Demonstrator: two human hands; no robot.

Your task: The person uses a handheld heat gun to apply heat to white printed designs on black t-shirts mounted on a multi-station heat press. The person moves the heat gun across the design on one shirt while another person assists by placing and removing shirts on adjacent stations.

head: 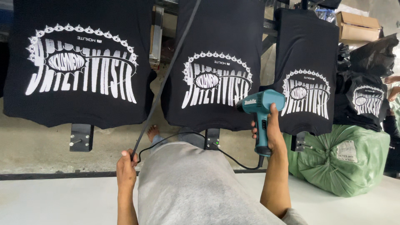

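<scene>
My right hand grips the handle of a teal heat gun, its nozzle pointing left at the white print on the middle black T-shirt. That shirt lies flat on a printing platen. My left hand is closed around a dark strap or cable that runs up and to the right across the scene. The heat gun's black cord loops from under the handle across my grey-clad body toward my left hand.
Black printed shirts sit on platens at left, right and far right. A green wrapped bale lies at the right, cardboard boxes behind it. Metal platen brackets hang below; another person's hand shows at the right edge.
</scene>
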